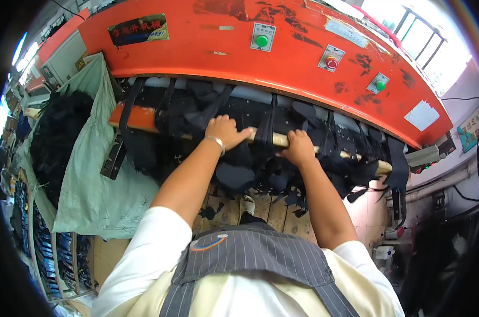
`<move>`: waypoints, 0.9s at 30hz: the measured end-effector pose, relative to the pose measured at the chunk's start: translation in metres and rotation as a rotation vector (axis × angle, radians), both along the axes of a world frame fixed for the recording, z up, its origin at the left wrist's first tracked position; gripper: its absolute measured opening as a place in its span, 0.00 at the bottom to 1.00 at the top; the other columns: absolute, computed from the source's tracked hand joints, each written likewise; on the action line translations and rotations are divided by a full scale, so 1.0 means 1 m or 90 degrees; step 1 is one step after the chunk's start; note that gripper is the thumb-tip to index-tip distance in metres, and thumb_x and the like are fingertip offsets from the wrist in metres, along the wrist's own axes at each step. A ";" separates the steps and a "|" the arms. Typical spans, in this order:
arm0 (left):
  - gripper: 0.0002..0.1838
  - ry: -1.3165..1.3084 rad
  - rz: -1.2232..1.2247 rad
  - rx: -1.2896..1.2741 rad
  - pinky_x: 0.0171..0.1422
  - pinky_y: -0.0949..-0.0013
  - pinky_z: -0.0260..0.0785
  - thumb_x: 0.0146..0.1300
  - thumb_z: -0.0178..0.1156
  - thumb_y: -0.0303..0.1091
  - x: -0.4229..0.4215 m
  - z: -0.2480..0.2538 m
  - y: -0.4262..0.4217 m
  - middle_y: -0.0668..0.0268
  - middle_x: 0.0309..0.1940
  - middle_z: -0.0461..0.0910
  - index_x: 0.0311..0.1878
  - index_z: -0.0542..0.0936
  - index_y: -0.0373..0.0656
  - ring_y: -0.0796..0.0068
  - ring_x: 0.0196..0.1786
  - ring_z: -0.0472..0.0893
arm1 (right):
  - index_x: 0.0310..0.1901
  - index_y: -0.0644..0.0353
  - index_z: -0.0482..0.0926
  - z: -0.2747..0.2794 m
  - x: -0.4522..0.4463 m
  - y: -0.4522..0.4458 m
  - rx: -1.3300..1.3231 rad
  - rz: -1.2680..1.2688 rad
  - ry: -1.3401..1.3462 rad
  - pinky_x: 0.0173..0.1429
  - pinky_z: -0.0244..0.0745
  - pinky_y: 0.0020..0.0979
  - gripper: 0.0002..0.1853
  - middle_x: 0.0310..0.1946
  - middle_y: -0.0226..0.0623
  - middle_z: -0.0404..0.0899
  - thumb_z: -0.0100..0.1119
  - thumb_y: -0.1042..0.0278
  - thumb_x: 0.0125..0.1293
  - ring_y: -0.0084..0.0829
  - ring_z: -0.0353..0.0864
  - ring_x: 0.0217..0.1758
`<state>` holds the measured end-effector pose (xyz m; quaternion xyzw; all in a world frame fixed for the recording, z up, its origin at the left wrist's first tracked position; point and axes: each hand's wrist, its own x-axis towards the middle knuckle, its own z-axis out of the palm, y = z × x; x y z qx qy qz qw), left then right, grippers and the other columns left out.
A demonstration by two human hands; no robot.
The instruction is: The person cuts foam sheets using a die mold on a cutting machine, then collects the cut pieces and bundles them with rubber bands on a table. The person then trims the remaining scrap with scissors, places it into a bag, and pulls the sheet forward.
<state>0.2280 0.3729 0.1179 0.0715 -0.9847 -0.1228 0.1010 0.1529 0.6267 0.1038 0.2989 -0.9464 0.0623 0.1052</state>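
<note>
A long wooden bar (280, 139) runs across the front of the orange machine, with cut black sheet material (260, 158) draped over it in strips and scraps. My left hand (226, 133), a bracelet at its wrist, lies over the bar with its fingers bent across the top and its thumb stretched right. Farther right, my right hand (300, 148) closes over the same bar, fingers on top and thumb on the near side. Black strips hang between and beside both hands. My palms are hidden, so I cannot see whether material is caught under them.
The orange machine front (207, 45) carries a green button (261, 40), a red button (331, 62) and another green button (380, 85). At left stands a pale green sack (86, 174) with black scraps (60, 137) inside. Wooden floorboards (226, 211) show below, with scraps and a shoe.
</note>
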 end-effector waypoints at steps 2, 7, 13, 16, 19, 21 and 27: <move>0.42 -0.021 0.003 0.031 0.60 0.58 0.63 0.58 0.49 0.75 0.020 -0.001 0.005 0.53 0.45 0.80 0.37 0.86 0.38 0.55 0.52 0.76 | 0.41 0.60 0.76 -0.006 0.018 0.008 0.002 0.022 -0.028 0.56 0.74 0.41 0.32 0.42 0.41 0.77 0.81 0.51 0.37 0.44 0.76 0.52; 0.49 -0.374 -0.155 0.023 0.62 0.61 0.67 0.57 0.44 0.79 0.081 0.035 0.000 0.45 0.44 0.83 0.41 0.86 0.34 0.51 0.51 0.82 | 0.40 0.61 0.79 0.014 0.065 0.042 0.179 0.210 -0.259 0.54 0.76 0.43 0.28 0.40 0.44 0.79 0.75 0.45 0.48 0.46 0.79 0.49; 0.09 0.137 -0.160 0.118 0.71 0.53 0.56 0.59 0.66 0.42 0.094 0.073 -0.055 0.71 0.36 0.86 0.35 0.87 0.48 0.68 0.50 0.82 | 0.51 0.65 0.82 0.116 0.040 0.002 -0.066 0.364 -0.521 0.57 0.77 0.37 0.23 0.51 0.48 0.83 0.65 0.51 0.65 0.42 0.84 0.54; 0.09 0.261 -0.134 0.060 0.75 0.47 0.46 0.59 0.66 0.41 0.063 0.026 -0.065 0.69 0.38 0.86 0.39 0.86 0.50 0.69 0.52 0.81 | 0.51 0.65 0.81 0.090 0.033 -0.058 -0.099 0.335 -0.309 0.60 0.74 0.41 0.24 0.49 0.49 0.83 0.64 0.51 0.64 0.47 0.81 0.54; 0.11 0.201 -0.171 0.022 0.74 0.45 0.46 0.56 0.68 0.43 0.059 -0.017 -0.063 0.72 0.38 0.83 0.39 0.87 0.52 0.70 0.52 0.78 | 0.38 0.60 0.82 0.029 0.043 -0.089 0.033 0.365 -0.020 0.52 0.72 0.38 0.20 0.37 0.42 0.82 0.66 0.49 0.58 0.39 0.82 0.44; 0.10 0.192 -0.198 0.039 0.70 0.48 0.50 0.54 0.68 0.45 0.068 -0.030 -0.056 0.73 0.32 0.77 0.36 0.87 0.53 0.70 0.50 0.75 | 0.32 0.57 0.79 0.018 0.060 -0.101 0.101 0.332 0.021 0.49 0.71 0.38 0.18 0.31 0.38 0.83 0.67 0.48 0.56 0.36 0.82 0.41; 0.09 0.204 -0.192 0.149 0.65 0.55 0.52 0.54 0.68 0.44 0.090 -0.048 -0.037 0.72 0.31 0.74 0.30 0.84 0.51 0.68 0.46 0.73 | 0.30 0.55 0.81 0.010 0.104 -0.103 0.105 0.173 -0.060 0.45 0.72 0.38 0.18 0.25 0.38 0.83 0.65 0.47 0.58 0.38 0.84 0.34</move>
